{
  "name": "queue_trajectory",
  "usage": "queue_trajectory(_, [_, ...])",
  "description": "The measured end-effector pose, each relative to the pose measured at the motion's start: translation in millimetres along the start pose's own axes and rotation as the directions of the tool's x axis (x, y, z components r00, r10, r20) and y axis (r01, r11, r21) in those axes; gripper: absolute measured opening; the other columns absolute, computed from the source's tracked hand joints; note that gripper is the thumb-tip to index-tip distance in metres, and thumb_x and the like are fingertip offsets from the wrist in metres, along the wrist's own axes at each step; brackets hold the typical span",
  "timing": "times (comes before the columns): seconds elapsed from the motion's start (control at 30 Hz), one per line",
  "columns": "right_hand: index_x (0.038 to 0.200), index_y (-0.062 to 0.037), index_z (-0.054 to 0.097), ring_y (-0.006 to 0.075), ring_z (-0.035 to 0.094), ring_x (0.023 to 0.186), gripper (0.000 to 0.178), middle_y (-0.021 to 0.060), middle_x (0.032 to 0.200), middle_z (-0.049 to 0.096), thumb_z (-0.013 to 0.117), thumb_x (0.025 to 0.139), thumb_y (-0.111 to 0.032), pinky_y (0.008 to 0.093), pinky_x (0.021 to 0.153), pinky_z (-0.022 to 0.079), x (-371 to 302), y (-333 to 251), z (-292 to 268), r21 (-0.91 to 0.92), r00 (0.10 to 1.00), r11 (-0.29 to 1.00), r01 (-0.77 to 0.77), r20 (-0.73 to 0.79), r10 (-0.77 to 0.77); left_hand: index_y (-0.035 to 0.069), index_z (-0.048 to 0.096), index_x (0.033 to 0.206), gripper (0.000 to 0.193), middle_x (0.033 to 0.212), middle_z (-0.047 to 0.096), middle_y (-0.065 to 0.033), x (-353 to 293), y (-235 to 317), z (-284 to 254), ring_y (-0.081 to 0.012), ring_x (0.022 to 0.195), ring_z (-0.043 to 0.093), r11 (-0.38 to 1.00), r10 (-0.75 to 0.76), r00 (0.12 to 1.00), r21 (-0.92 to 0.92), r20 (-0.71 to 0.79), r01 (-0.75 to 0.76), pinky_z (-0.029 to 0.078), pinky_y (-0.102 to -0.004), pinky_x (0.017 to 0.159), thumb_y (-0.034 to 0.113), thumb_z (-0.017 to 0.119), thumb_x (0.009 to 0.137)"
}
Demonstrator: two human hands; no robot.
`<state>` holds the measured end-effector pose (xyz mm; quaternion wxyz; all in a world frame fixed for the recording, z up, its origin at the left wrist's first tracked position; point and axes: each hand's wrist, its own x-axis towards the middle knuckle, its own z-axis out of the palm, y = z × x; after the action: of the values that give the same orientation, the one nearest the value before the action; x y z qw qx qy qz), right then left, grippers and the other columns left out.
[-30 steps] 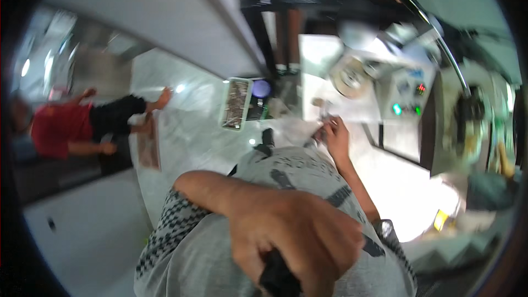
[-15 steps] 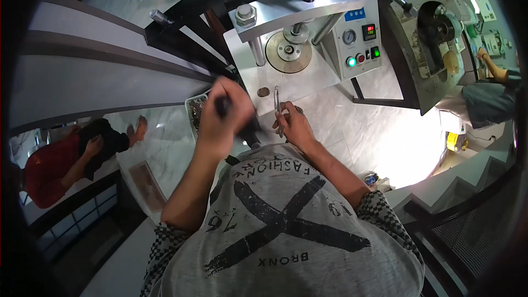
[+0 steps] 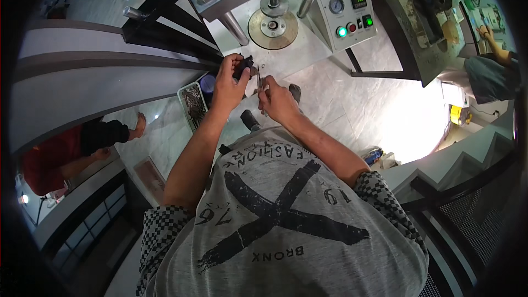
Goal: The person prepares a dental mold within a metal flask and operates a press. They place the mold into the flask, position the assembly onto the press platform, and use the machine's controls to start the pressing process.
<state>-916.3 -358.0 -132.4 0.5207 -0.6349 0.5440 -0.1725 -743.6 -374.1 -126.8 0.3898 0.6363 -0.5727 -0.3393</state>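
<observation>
My left hand [image 3: 230,81] is closed around a small black part [image 3: 245,66], held just in front of the press machine. My right hand [image 3: 276,100] pinches a thin metal tool like tweezers [image 3: 259,81], its tip close to the black part. Both hands meet over the pale machine table [image 3: 286,63], below the round metal disc [image 3: 273,26] of the press.
A control box [image 3: 349,5] with a gauge, green lights and buttons stands right of the disc. A tray of small metal parts [image 3: 193,105] sits left of my arms. Another person in red [image 3: 60,157] sits at far left; a second person [image 3: 489,60] works at far right.
My left hand came up from low near the camera to the machine table and now holds the black part beside my right hand. The view swung to face the press.
</observation>
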Motion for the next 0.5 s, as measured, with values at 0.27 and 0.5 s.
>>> queue_trajectory(0.27, [0.109,0.0003,0.045,0.05,0.065,0.072,0.024,0.0277,0.074,0.066,0.056,0.096,-0.017,0.0589,0.068,0.05,-2,-7,2,0.041,1.0,0.999,-0.001,-0.006,0.001,0.001,0.068,0.114,0.02,0.103,0.067,-0.0101,-10,-5,-5,-0.0157,0.087,0.068,0.973,-0.101,0.994,-0.215,-0.051,0.088,0.053,-0.0276,0.078,0.012,0.066,0.097])
queue_trajectory(0.5, [0.109,-0.0002,0.043,0.0476,0.067,0.07,0.022,0.0259,0.072,0.066,0.056,0.096,-0.012,0.056,0.064,0.051,-9,-5,0,0.091,1.0,0.996,0.026,-0.016,-0.025,0.001,0.072,0.116,0.022,0.115,0.065,-0.0084,-19,4,-12,-0.0121,0.097,0.064,0.999,0.034,0.999,0.037,0.018,-0.035,0.053,-0.0259,0.082,0.005,0.069,0.094])
